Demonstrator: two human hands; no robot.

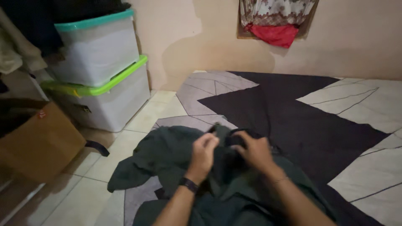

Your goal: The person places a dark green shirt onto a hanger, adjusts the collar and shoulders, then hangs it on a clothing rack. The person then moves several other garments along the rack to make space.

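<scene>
While stacked lidded bins [100, 71] stand left; left hand [204, 152], right hand [255, 150], grips closed on dark garment [167, 155].

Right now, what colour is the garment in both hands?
Dark green garment, plain with no pattern, gripped by the left hand and right hand; head view.

Ahead and to the right of our hands [228, 152] the patterned mattress [293, 113] lies open. To the left, stacked storage bins [100, 79] and a cardboard box [39, 142] block the tiled floor [155, 113].
</scene>
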